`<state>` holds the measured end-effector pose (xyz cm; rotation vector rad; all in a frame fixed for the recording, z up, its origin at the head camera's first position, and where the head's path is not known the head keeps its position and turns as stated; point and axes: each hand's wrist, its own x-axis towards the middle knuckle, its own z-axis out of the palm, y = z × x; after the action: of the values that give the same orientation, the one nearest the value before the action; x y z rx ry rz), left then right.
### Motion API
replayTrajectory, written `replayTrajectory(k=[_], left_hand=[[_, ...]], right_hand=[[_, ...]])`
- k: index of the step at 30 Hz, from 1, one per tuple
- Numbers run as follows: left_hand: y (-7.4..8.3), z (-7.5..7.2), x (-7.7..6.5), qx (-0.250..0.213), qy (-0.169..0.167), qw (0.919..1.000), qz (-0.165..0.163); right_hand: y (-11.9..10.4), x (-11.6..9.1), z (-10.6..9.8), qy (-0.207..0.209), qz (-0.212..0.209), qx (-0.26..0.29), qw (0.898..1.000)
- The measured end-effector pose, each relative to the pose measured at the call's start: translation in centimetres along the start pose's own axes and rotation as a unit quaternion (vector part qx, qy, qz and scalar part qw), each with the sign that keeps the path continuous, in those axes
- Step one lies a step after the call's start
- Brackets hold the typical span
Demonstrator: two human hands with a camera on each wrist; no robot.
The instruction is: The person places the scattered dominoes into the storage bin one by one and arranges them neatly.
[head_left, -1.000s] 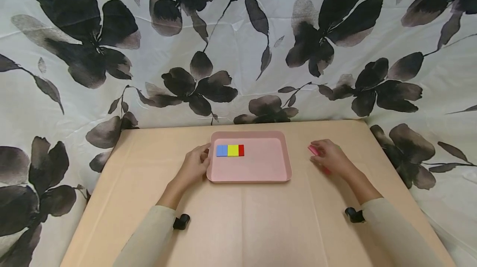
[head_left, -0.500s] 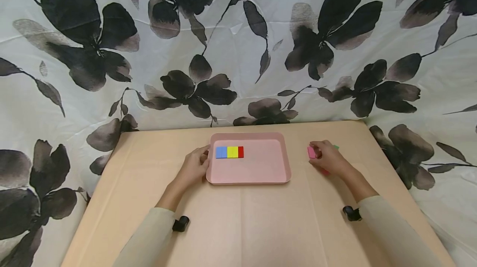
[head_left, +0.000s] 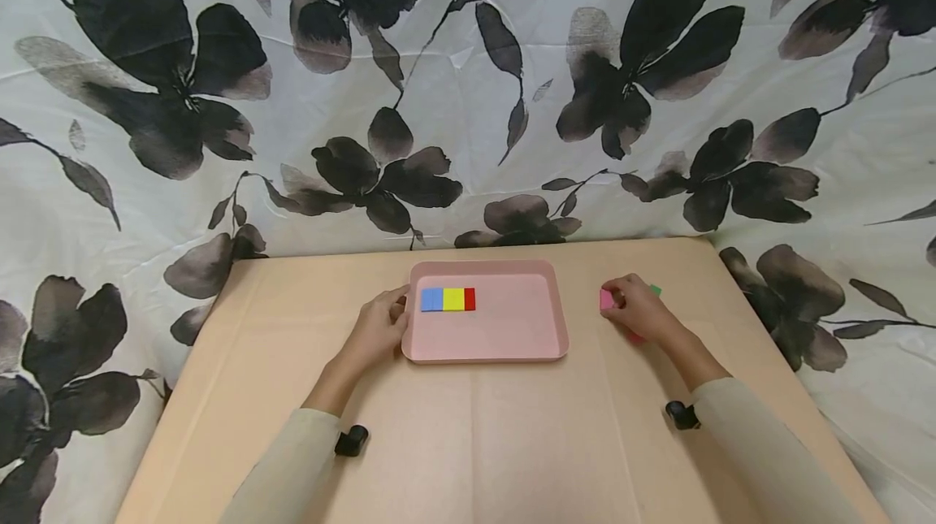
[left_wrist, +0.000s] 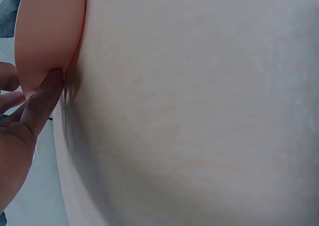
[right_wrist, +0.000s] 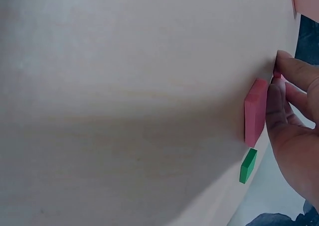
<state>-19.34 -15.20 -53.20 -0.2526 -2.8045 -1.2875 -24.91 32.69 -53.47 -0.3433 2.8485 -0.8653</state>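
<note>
A pink tray [head_left: 504, 337] lies on the table, and in it blue [head_left: 431, 300], yellow [head_left: 453, 300] and red [head_left: 470, 300] blocks form a row near the upper left. My left hand [head_left: 378, 327] grips the tray's left side; in the left wrist view, the thumb [left_wrist: 47, 94] presses its wall. Right of the tray, my right hand [head_left: 643, 310] pinches a small pink block [head_left: 607, 300] between thumb and fingers, which cover part of it. Beneath that hand a red block [right_wrist: 255, 114] lies on the table, with a small green block [right_wrist: 248, 166] close by.
The table [head_left: 475, 443] is covered in a light tan surface and ends at a back edge just beyond the tray. A white cloth with dark flowers [head_left: 512, 61] hangs behind it. A small black wrist camera [head_left: 353, 440] sits at each cuff.
The pink block has turned so that its flat face shows, and my right hand has shifted slightly left. More of the green block shows behind it. The left hand stays at the tray.
</note>
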Motion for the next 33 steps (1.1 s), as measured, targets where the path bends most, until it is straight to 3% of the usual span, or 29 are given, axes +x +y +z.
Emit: replayTrajectory(k=[21,33], left_hand=[[-0.4,-0.2,-0.2,0.004,-0.004,1.0,0.007],[-0.2,-0.3,-0.1,0.002,-0.009,1.0,-0.003]], right_hand=[[-0.7,-0.6,-0.3,0.014,-0.001,-0.006,1.0],[-3.3,-0.2,-0.2,0.035,-0.031,0.001,0.999]])
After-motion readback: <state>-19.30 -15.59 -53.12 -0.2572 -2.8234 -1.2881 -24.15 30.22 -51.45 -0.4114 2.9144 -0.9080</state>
